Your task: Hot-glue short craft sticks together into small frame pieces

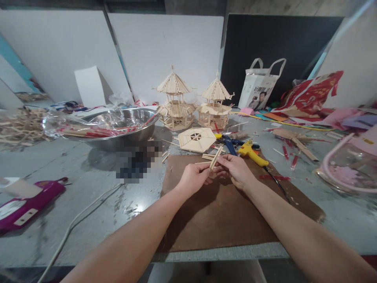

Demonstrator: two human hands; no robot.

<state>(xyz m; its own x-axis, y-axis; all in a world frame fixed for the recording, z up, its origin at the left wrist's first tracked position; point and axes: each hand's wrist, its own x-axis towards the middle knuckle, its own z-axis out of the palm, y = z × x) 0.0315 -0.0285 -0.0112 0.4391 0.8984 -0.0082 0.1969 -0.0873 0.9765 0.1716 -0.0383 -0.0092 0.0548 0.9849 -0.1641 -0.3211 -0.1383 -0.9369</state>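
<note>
Over the brown mat (200,224), my left hand (194,175) and my right hand (235,169) meet, both closed around a few thin wooden sticks (216,157). The sticks tilt upward between my fingertips; how many each hand grips is partly hidden. Just behind my hands lies a hexagonal panel of wooden sticks (196,142) with a spoked opening at its centre. A yellow glue gun (252,153) rests beyond my right hand, near a blue-handled tool (229,144). More loose sticks (208,156) lie close behind my fingers.
Two pagoda models (174,100) of sticks stand at the back. A metal bowl (126,137) with plastic-wrapped sticks sits left, near a purple power strip (32,204). A white bag (257,88), red scraps (285,152) and a clear pink-handled container (347,165) occupy the right.
</note>
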